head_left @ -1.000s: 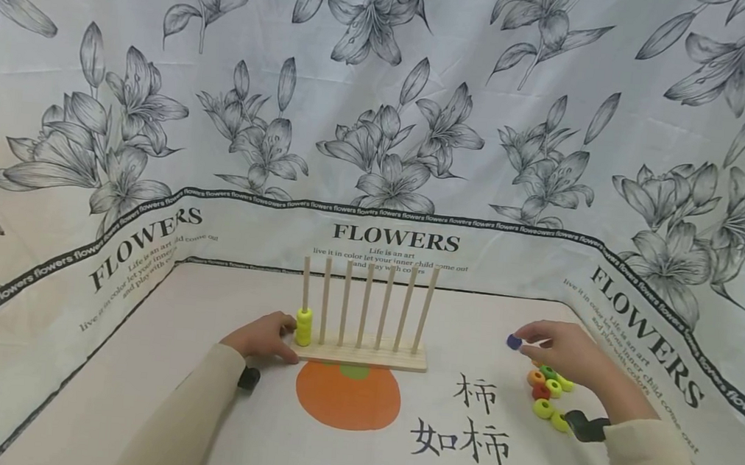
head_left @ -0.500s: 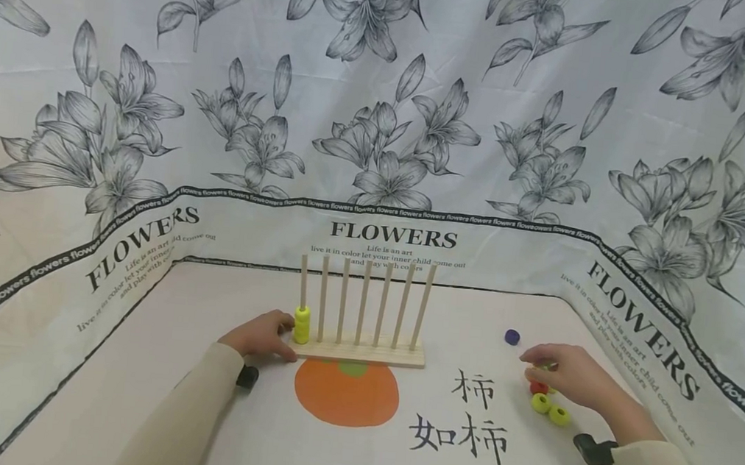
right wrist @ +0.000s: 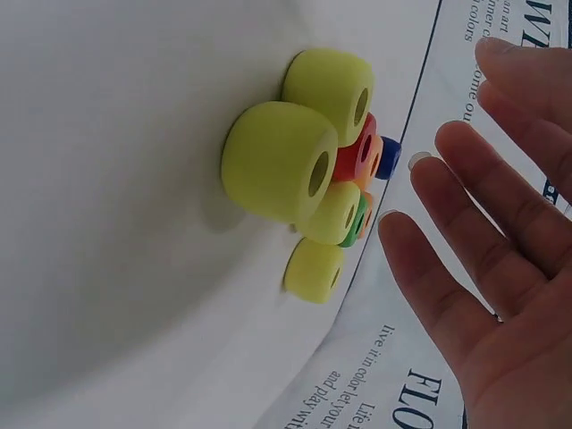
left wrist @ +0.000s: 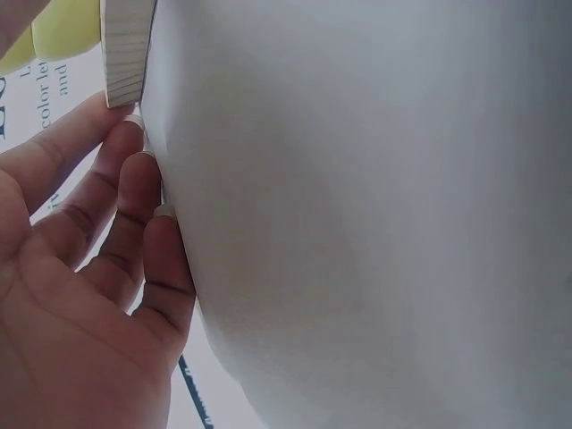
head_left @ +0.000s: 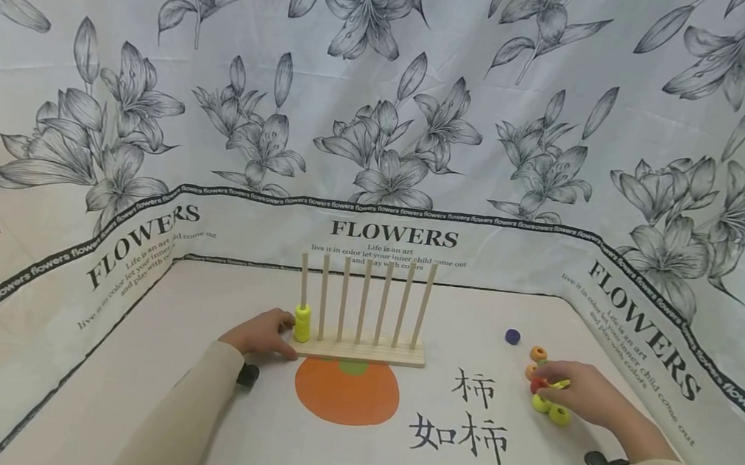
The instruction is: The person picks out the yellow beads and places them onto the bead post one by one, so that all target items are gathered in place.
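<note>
A wooden peg rack (head_left: 362, 352) with several upright dowels stands mid-table. Yellow beads (head_left: 302, 324) are stacked on its leftmost dowel. My left hand (head_left: 260, 333) holds the left end of the base, thumb at the front; in the left wrist view the fingertips reach the base's corner (left wrist: 125, 76). Over the loose beads at the right hovers my right hand (head_left: 581, 387), fingers spread and nothing between them in the right wrist view. Below it lie yellow beads (right wrist: 268, 161), a red bead (right wrist: 350, 159), a green bead (right wrist: 354, 219) and orange ones (head_left: 538, 353).
A blue bead (head_left: 512, 337) lies alone, behind and left of the other beads. The tablecloth carries a printed orange persimmon (head_left: 346, 396) and black characters (head_left: 461, 438). A flower-printed cloth wall (head_left: 394, 138) encloses the back and sides.
My right hand has put the blue bead down on the table, let go, and moved back toward me and right over the bead cluster. The left hand stays at the rack.
</note>
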Motion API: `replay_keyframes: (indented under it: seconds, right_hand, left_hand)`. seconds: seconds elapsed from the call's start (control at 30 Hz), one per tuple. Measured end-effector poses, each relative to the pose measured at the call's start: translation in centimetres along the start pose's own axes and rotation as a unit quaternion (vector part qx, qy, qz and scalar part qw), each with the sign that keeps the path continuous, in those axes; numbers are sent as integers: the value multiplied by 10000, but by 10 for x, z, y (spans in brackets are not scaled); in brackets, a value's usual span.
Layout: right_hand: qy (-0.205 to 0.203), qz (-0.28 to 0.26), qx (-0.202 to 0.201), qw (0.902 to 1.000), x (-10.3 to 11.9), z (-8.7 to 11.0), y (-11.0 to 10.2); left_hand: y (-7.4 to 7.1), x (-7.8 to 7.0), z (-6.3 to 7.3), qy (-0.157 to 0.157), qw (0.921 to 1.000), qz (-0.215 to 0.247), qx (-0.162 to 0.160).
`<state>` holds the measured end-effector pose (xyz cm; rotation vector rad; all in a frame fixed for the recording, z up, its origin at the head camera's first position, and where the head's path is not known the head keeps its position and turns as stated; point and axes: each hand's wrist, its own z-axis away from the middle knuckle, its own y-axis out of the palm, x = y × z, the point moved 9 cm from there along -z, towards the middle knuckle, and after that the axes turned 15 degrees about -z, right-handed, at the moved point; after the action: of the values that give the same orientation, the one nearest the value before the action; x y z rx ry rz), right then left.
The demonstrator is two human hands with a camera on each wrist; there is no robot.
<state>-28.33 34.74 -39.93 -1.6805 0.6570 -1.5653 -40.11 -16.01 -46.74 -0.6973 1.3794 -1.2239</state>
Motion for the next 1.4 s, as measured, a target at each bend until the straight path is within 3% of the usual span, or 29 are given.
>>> replay_keyframes:
  seconds: [0.5,0.63,0.97,1.4]
  right_hand:
    - [515,-65,40,9986,-22,9,2]
    - [518,-97,10,9986,-28,11,3]
    - [959,-214,120,9951,-47,12,6]
    - [1223,-347,98,9918,-55,12,9]
  left_hand:
    - [3,4,-1,-194,9998,72,44]
    - [3,4,-1,-177,9998,65,62]
    - [2,2,1,-94,9999,27,33]
    - [3,3,0,-99,9999,64,26]
